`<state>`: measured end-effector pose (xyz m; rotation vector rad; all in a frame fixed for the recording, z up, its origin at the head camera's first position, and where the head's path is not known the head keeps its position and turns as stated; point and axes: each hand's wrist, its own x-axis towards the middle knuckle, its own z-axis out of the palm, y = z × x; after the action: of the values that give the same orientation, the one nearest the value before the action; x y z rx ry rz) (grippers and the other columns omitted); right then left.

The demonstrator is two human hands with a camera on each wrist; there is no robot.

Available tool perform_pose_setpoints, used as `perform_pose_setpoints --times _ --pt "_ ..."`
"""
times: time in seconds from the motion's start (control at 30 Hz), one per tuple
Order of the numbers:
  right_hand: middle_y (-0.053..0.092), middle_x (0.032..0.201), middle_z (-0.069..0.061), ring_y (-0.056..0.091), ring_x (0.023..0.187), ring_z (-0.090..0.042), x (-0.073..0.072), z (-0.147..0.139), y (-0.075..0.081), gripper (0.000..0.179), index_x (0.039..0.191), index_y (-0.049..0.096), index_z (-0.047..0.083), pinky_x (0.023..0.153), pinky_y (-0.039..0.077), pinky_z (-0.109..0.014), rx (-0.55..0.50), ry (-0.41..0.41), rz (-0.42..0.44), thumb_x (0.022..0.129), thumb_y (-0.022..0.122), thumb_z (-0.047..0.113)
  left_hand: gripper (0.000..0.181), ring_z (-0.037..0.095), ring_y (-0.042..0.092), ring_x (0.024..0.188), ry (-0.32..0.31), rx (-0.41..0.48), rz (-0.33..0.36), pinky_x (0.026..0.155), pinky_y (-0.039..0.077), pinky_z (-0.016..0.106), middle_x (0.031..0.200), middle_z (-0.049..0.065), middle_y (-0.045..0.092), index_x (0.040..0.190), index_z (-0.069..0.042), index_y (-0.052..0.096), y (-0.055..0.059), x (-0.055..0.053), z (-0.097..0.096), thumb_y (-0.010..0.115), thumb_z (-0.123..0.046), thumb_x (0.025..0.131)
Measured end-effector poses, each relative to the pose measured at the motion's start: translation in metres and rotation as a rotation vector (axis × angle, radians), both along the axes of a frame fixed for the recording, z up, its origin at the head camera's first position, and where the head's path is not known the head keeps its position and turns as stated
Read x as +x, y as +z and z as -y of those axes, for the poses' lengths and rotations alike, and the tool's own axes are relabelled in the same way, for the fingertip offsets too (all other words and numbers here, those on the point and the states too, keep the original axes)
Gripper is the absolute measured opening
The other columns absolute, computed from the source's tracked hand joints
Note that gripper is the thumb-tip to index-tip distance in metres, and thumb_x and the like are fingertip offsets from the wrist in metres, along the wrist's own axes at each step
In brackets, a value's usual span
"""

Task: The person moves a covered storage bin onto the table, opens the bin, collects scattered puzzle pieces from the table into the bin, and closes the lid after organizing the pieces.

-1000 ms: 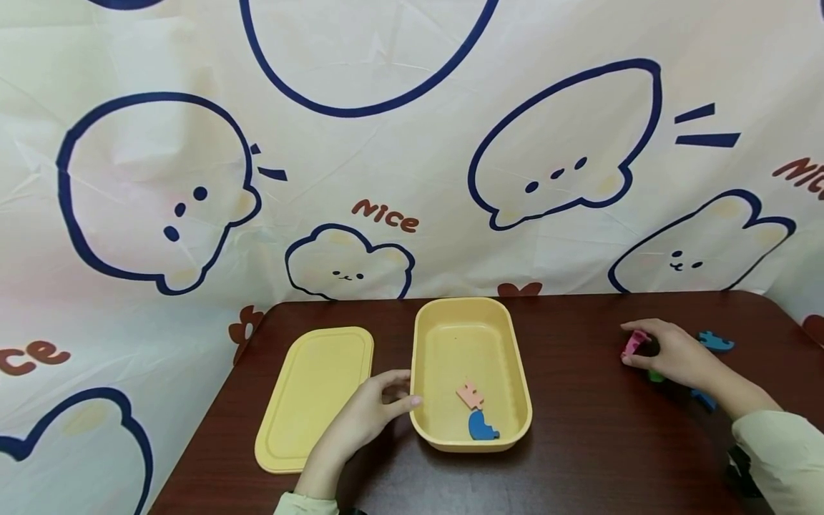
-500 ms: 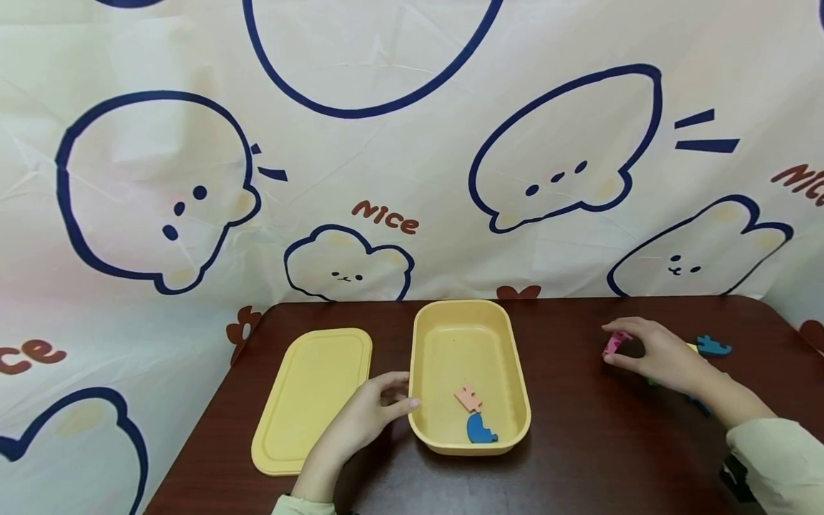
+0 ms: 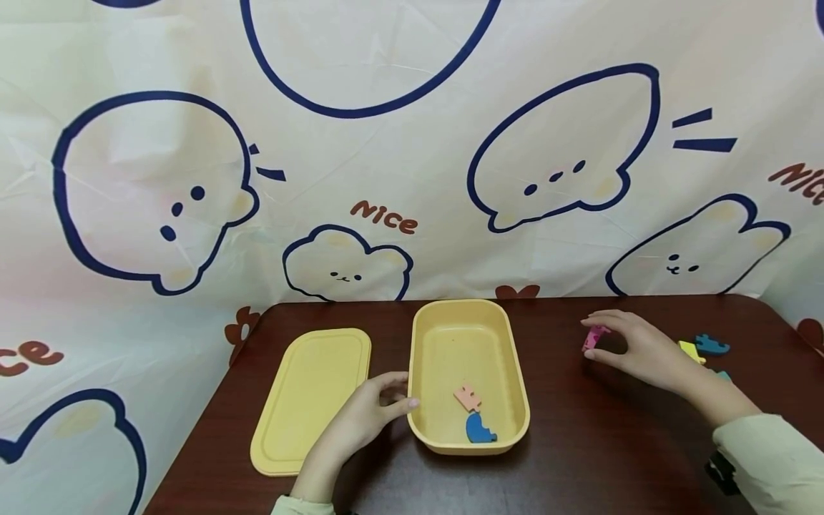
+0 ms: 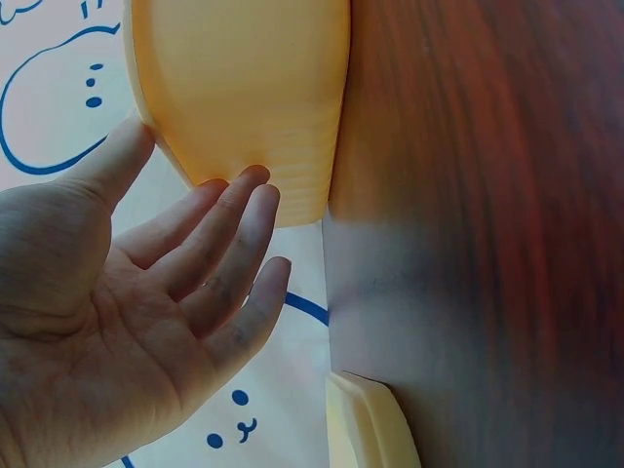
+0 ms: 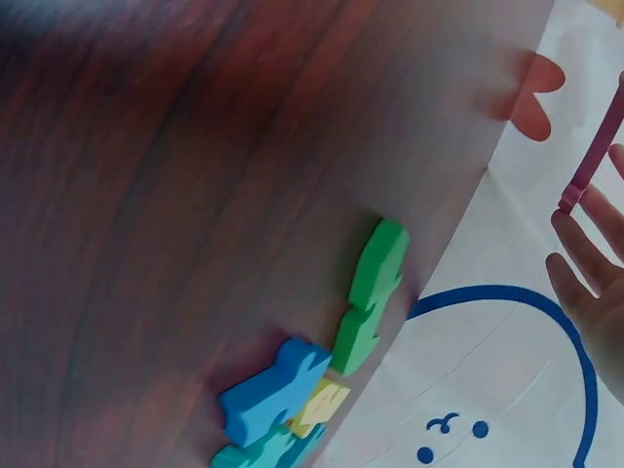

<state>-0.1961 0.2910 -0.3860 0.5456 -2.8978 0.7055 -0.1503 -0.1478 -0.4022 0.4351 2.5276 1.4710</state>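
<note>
My right hand [image 3: 644, 350] pinches a pink puzzle piece [image 3: 594, 337] between thumb and fingers, over the table to the right of the yellow box [image 3: 524, 400]. Seen from the right wrist, that pink piece [image 5: 597, 151] is edge-on at the fingertips. My left hand [image 3: 365, 418] holds the box by its left side, thumb at the rim; in the left wrist view, fingertips [image 4: 255, 175] touch the outer wall. Inside the box lie a peach puzzle piece [image 3: 467, 398] and a blue curved piece [image 3: 479, 429], near its front end.
A yellow lid [image 3: 309, 404] lies left of the box. Beyond my right hand are a blue piece [image 3: 712, 345] and a yellow piece [image 3: 692, 351]; the right wrist view also has a green piece [image 5: 370, 292] and a teal one [image 5: 255, 450]. A patterned cloth [image 3: 438, 179] hangs behind the table.
My right hand has moved left with the pink puzzle piece, away from the loose pieces, uncovering the yellow one. My left hand has stayed at the box.
</note>
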Motion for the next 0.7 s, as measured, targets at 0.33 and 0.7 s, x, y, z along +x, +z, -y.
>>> perform_pose_setpoints --times 0.33,0.7 --pt "0.054 0.135 -0.023 0.046 0.124 -0.044 0.002 0.015 0.007 0.058 0.132 0.061 0.009 0.095 0.039 -0.069 0.002 0.016 -0.015 0.085 0.079 0.037 0.047 0.024 0.065 0.098 0.004 0.000 0.010 0.082 0.053 0.037 0.114 0.016 0.066 0.129 0.006 0.059 -0.001 0.000 -0.001 0.073 -0.018 0.092" --pt "0.053 0.137 -0.021 0.046 0.126 -0.041 0.004 0.027 0.009 0.056 0.134 0.060 0.009 0.096 0.042 -0.066 -0.016 0.030 -0.001 0.086 0.079 0.034 0.046 0.026 0.065 0.100 0.002 0.003 0.010 0.084 0.053 0.040 0.115 0.017 0.066 0.129 0.006 0.058 0.001 0.001 -0.002 0.072 -0.017 0.092"
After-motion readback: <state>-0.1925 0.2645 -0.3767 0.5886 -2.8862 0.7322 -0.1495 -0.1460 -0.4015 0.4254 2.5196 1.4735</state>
